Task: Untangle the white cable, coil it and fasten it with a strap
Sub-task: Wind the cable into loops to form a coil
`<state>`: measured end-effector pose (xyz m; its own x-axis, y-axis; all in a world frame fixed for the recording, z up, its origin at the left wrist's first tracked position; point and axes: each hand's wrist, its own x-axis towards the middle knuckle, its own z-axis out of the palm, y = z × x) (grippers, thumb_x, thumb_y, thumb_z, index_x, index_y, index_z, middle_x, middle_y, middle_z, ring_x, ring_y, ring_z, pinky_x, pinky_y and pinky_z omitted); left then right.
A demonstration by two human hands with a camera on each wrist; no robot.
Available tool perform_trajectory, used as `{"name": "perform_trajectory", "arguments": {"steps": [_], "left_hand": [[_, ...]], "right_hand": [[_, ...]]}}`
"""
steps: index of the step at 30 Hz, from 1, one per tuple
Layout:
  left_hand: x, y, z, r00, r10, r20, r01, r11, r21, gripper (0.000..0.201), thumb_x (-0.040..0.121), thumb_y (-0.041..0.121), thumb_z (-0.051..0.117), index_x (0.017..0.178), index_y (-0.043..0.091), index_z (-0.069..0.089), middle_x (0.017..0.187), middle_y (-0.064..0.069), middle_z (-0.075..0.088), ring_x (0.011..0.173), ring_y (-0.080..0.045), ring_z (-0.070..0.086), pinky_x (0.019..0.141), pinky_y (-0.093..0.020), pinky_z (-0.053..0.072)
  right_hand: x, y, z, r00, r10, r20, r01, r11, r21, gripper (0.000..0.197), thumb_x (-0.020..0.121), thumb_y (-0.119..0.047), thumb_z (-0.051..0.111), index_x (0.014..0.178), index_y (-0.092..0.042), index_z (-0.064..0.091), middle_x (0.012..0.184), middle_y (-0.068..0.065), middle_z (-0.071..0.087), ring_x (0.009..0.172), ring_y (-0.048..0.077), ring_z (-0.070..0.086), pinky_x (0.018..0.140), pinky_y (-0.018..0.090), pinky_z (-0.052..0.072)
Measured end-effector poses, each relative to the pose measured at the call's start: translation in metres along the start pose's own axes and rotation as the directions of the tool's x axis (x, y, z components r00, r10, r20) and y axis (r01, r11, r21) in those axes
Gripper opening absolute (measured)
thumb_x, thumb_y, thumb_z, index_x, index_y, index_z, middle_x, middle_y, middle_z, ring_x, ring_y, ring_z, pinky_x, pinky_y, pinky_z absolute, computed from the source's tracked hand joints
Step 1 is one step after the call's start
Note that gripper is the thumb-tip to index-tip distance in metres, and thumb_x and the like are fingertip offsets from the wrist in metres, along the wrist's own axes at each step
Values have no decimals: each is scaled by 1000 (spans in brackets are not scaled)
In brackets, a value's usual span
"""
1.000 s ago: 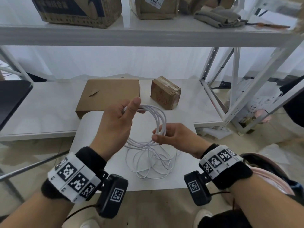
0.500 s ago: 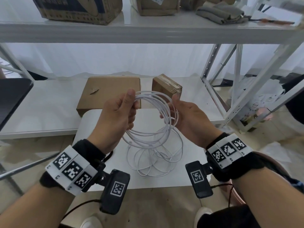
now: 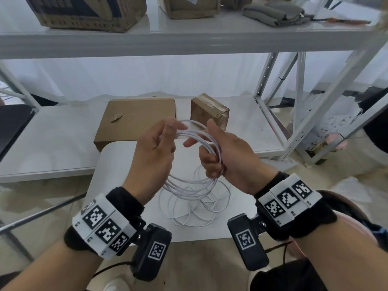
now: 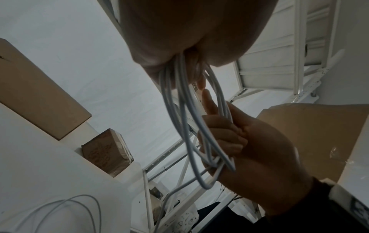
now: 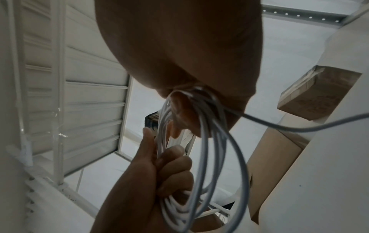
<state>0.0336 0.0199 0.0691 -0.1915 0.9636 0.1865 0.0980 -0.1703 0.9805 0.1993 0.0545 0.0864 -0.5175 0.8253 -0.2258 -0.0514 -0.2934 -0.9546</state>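
The white cable (image 3: 190,186) is partly wound into a coil of several loops held up between both hands above a small white table (image 3: 117,164). My left hand (image 3: 156,148) grips the left side of the coil, thumb up over the strands. My right hand (image 3: 218,152) has its fingers curled round the right side of the coil (image 4: 207,151), thumb raised. The rest of the cable lies in loose loops on the table (image 3: 195,208) under the hands. In the right wrist view the loops (image 5: 201,157) run between both fists and one strand trails off to the right. No strap is visible.
A flat cardboard box (image 3: 136,120) and a small taped brown box (image 3: 210,112) sit on the low white shelf behind the table. A white metal rack (image 3: 294,101) stands to the right. Boxes and a grey cloth (image 3: 273,11) lie on the upper shelf.
My right hand rose from low on the coil to its right side and closed its fingers round the loops. The coil came up higher and nearer the left hand, which kept its grip.
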Motion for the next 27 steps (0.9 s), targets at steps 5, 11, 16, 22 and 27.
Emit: {"name": "perform_trajectory", "arguments": {"steps": [5,11,16,22,27], "left_hand": [[2,2,-1,998,-23,-58,20,998,-59,36,102,44,49,97,25,78,55,8,26,50,-13,22,47,-26,20],[-3,4,2,998,53,-17,-49,981,186,27,96,42,62,78,26,75,53,2,47,50,-15,36,49,-30,30],[2,4,-2,992,-111,52,117,984,-131,31,83,46,65,89,16,63,62,3,48,49,-9,38,47,-22,36],[2,2,-3,956,-197,216,270,881,-388,33,91,30,57,114,7,64,68,1,51,62,-12,53,71,-31,55],[5,13,2,947,-266,180,321,779,-539,29,101,25,49,120,4,53,62,5,34,50,-6,26,42,-15,26]], "right_hand": [[-2,-1,-5,998,-53,-44,56,996,67,29,105,-14,42,110,5,64,63,8,55,53,20,47,52,29,46],[-6,-3,1,995,41,96,-22,982,-190,49,102,-48,45,96,-4,66,58,5,45,44,14,36,48,26,35],[-1,-2,5,999,-36,-6,36,999,-20,42,103,-43,45,72,-15,46,57,-4,23,45,9,15,41,22,13],[2,-8,0,978,-56,-199,107,960,260,43,103,-43,43,69,-17,41,52,-6,21,40,6,15,37,19,13],[0,-8,0,992,-26,-125,73,920,385,42,104,-43,42,71,-15,42,53,-5,21,40,7,18,40,20,20]]}}
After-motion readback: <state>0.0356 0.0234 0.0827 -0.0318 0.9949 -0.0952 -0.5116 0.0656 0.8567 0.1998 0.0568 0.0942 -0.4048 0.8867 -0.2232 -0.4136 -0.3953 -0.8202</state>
